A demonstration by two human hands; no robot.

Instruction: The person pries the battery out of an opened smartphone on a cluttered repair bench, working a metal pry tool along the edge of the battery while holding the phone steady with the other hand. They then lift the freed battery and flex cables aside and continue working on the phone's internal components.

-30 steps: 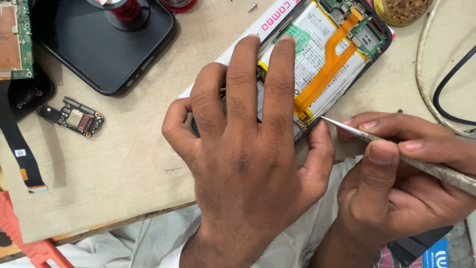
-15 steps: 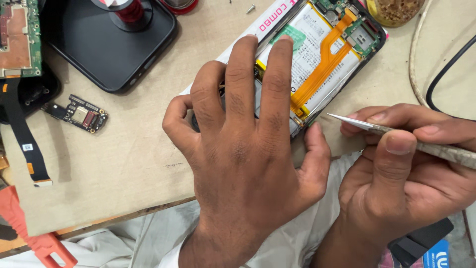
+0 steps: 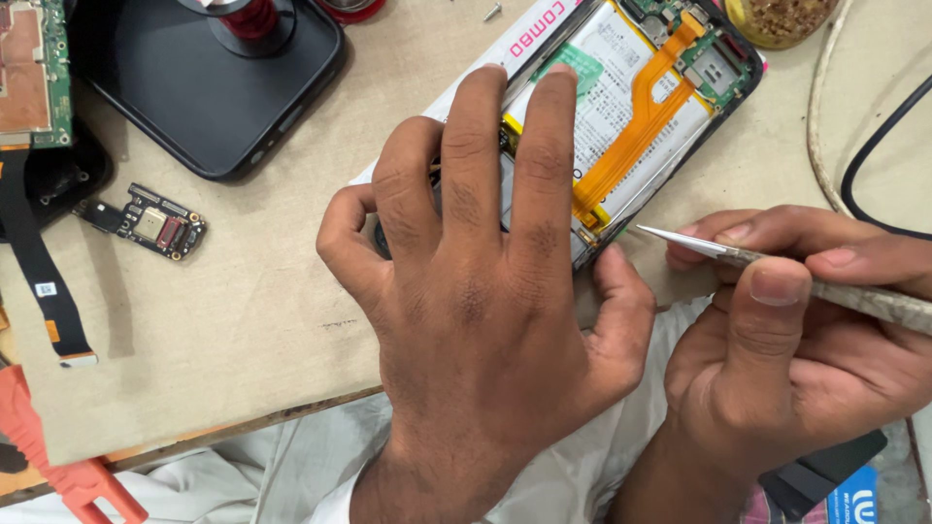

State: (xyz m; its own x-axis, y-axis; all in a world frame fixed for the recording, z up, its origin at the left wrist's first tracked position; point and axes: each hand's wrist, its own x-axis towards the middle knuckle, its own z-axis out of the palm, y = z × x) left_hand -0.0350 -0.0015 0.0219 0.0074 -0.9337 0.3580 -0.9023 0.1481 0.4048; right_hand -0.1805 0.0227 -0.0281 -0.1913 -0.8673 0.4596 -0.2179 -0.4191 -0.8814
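Note:
An opened phone lies on the beige bench with its back off, showing a white battery and an orange flex cable. My left hand lies flat over the phone's lower end, fingers spread and pressing it down. My right hand pinches metal tweezers, whose closed tip points left, just right of the phone's lower edge and apart from it.
A black phone with a red-capped item on it lies at the top left. A small circuit board, a green board and a black ribbon cable lie at the left. Orange tool handles sit bottom left. Cables curve at the right.
The tweezers' tip has drawn back slightly to the right, away from the phone's edge. My left hand keeps pressing on the phone.

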